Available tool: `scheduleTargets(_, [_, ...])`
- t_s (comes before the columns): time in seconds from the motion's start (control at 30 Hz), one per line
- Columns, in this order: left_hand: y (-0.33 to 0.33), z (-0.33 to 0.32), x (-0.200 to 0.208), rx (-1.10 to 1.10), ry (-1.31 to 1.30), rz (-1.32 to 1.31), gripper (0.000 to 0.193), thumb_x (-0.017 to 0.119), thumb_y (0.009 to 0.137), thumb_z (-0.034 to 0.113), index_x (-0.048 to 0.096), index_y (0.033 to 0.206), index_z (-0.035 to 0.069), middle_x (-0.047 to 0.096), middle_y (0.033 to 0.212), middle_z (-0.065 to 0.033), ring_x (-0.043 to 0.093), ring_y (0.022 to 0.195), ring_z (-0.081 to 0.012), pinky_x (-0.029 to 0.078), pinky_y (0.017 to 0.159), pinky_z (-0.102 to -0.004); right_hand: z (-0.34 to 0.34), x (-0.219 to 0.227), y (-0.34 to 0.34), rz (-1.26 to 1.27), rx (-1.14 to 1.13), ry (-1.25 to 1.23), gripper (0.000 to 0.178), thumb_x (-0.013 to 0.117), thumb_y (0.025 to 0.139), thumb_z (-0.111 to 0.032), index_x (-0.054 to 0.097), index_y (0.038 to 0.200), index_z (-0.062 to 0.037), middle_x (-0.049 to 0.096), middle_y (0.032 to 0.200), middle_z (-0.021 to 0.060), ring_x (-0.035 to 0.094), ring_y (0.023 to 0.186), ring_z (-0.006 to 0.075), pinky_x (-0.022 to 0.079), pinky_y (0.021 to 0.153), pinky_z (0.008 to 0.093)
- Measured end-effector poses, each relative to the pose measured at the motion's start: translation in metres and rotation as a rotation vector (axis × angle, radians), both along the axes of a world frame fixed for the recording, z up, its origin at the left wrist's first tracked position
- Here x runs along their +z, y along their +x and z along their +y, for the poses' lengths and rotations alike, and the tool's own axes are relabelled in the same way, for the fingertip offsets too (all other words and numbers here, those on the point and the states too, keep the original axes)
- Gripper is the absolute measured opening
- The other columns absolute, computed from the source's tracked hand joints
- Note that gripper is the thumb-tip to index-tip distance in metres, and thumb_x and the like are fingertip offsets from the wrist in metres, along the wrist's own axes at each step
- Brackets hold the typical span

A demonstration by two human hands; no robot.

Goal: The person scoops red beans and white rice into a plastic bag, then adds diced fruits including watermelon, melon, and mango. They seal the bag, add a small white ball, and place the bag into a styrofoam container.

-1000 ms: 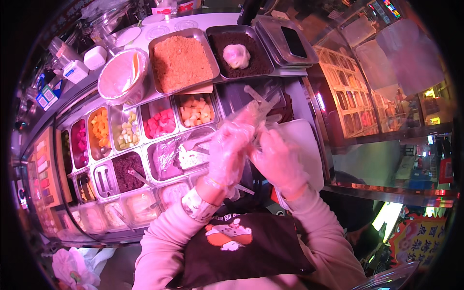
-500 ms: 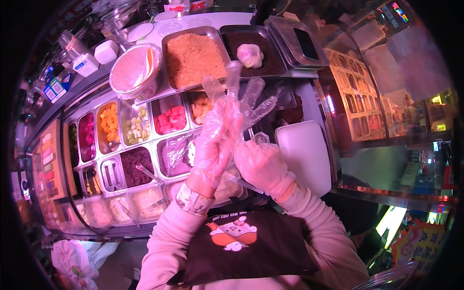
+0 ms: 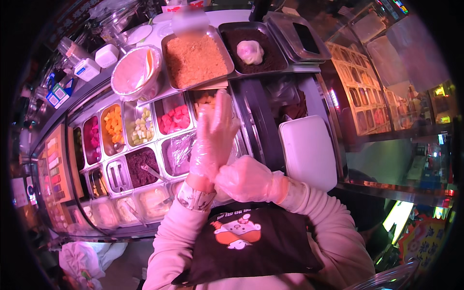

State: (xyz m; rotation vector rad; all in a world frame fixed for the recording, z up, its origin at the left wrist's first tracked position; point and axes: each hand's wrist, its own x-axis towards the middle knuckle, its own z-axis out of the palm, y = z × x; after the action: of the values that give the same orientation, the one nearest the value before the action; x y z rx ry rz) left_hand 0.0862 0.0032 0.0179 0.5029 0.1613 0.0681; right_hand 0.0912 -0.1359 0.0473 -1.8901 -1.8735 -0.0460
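My left hand (image 3: 213, 137) is raised above the topping pans, its fingers stretched out in a clear disposable glove (image 3: 202, 166). The glove looks drawn down over the fingers and lies wrinkled near the wrist. At that wrist my right hand (image 3: 246, 180), gloved too, is closed in a pinch on the glove's cuff. Beyond the hands, a round whitish ball (image 3: 250, 52) rests on dark crumbs in a metal tray (image 3: 232, 30). Next to it stands a tray of orange-brown crumbs (image 3: 195, 60). My left hand partly covers a pan of orange fruit pieces (image 3: 205, 99).
Left of my hands are pans of pink cubes (image 3: 173, 121), pale green cubes (image 3: 141, 126), yellow cubes (image 3: 114, 122) and a dark purple filling (image 3: 141, 166). A lined bowl (image 3: 137, 72) stands behind them. A white lid (image 3: 308, 152) lies to the right, below a scale (image 3: 299, 41).
The loose, spread glove fingers now fit closely over my left fingers. My right hand has moved from beside the left palm down to the left wrist. Both hands are nearer to me.
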Motion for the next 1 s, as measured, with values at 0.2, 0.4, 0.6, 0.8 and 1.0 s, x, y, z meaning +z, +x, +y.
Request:
scheduleTargets(0.2, [0.007, 0.009, -0.015, -0.202, -0.152, 0.044, 0.08, 0.052, 0.102, 0.067, 0.053, 0.149, 0.003, 0.062, 0.142, -0.0212, 0.059, 0.129, -0.0369, 0.051, 0.103, -0.0487, -0.06, 0.008, 0.036, 1.073, -0.122, 0.065, 0.036, 0.071, 0.098, -0.019, 0.064, 0.127, 0.002, 0.071, 0.095, 0.0074, 0.07, 0.086, 0.019, 0.056, 0.077, 0.0323])
scheduleTargets(0.4, [-0.016, -0.031, -0.019, -0.372, 0.06, -0.086, 0.083, 0.066, 0.1, 0.055, 0.039, 0.16, 0.004, 0.052, 0.154, -0.0175, 0.049, 0.143, -0.0268, 0.043, 0.114, -0.0397, -0.112, 0.03, 0.044, 1.581, -0.552, 0.613, 0.069, 0.079, 0.09, -0.011, 0.049, 0.151, -0.0011, 0.071, 0.123, 0.0148, 0.067, 0.097, 0.0139, 0.053, 0.083, 0.022])
scheduleTargets(0.6, [-0.019, -0.057, 0.001, -0.165, 0.593, 0.086, 0.015, 0.07, 0.102, 0.017, 0.073, 0.101, 0.002, 0.066, 0.078, 0.0011, 0.057, 0.061, -0.0056, 0.048, 0.058, -0.0201, -0.178, 0.029, 0.035, 1.359, -0.81, 0.577, 0.012, 0.069, 0.096, -0.002, 0.068, 0.109, -0.0016, 0.078, 0.103, 0.0154, 0.064, 0.073, 0.0063, 0.043, 0.059, 0.017])
scheduleTargets(0.8, [-0.026, -0.069, 0.026, -0.001, 0.815, -0.082, 0.012, 0.07, 0.101, 0.013, 0.073, 0.106, 0.002, 0.067, 0.077, -0.0005, 0.057, 0.056, -0.0094, 0.046, 0.05, -0.0257, -0.23, 0.045, 0.04, 0.225, -0.96, 0.454, 0.004, 0.069, 0.098, -0.004, 0.071, 0.097, -0.0005, 0.077, 0.096, 0.0126, 0.065, 0.076, 0.0143, 0.049, 0.063, 0.0285])
scheduleTargets(1.0, [-0.022, -0.128, 0.019, 0.603, 1.681, -0.825, 0.029, 0.075, 0.086, -0.005, 0.07, 0.115, -0.001, 0.074, 0.101, -0.0141, 0.073, 0.083, -0.033, 0.06, 0.073, -0.0424, -0.216, 0.058, -0.003, 0.752, -0.863, 0.502, 0.012, 0.073, 0.095, -0.008, 0.071, 0.092, 0.003, 0.073, 0.091, 0.009, 0.066, 0.083, 0.0166, 0.052, 0.075, 0.0309])
